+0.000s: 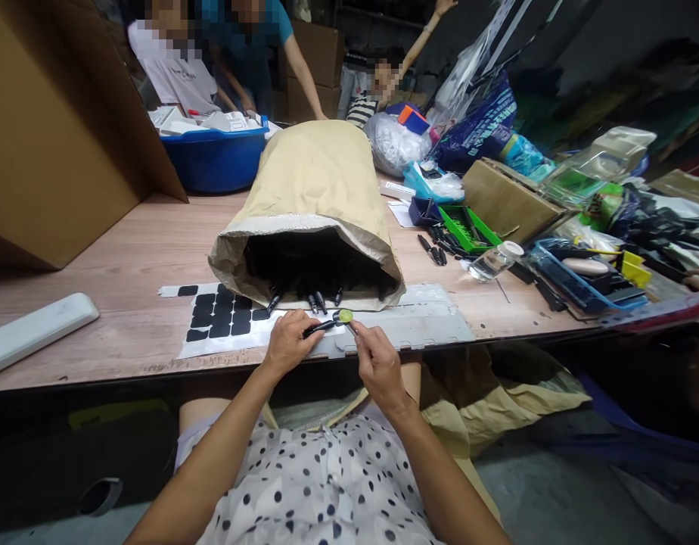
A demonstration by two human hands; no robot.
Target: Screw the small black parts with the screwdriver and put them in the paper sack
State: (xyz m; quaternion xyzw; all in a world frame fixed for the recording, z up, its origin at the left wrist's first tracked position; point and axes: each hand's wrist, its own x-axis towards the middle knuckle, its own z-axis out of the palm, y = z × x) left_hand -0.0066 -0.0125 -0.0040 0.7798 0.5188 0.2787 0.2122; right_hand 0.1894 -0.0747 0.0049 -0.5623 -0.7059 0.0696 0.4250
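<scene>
My left hand (287, 342) is closed around a thin black stick-like part (321, 327) at the table's front edge. My right hand (373, 357) pinches the part's other end, where a small round yellow-green disc (346, 316) sits. Both hands hover just in front of the open mouth of a big tan paper sack (312, 189) lying on its side. More black parts (318, 300) spill from the sack's mouth. A white sheet with black square pads (220, 318) lies left of my hands.
A large cardboard box (54, 129) stands at the left, a blue tub (216, 155) behind it. A white bar (35, 331) lies front left. Green tray (468, 227), plastic bottle (494, 261), bags and clutter fill the right. Other people stand at the far side.
</scene>
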